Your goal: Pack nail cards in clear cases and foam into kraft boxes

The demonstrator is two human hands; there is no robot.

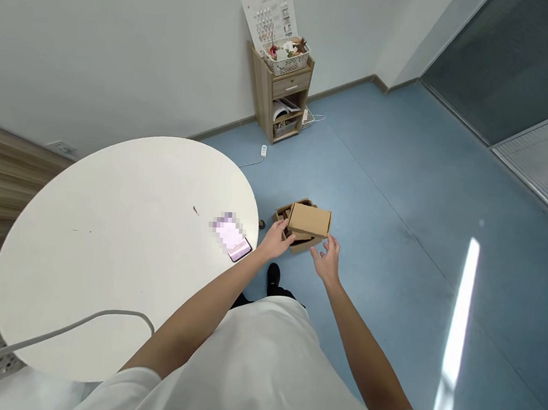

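A small brown cardboard box (pixel 309 220), closed, is held in front of me between both hands. My left hand (pixel 276 240) grips its left end, thumb and fingers at the near corner. At the near right corner, the fingers of my right hand (pixel 327 258) touch the box's edge, curled round it. Below it on the floor sits a larger open cardboard box (pixel 302 246) with brown cardboard pieces inside, partly hidden by the held box and my left hand.
A round white table (pixel 129 221) stands at my left, with a phone (pixel 239 250) near its right edge. Against the wall is a wooden cabinet (pixel 292 83) bearing a white basket (pixel 287 63). A white cabled device (pixel 263 151) lies on the blue floor (pixel 390 286).
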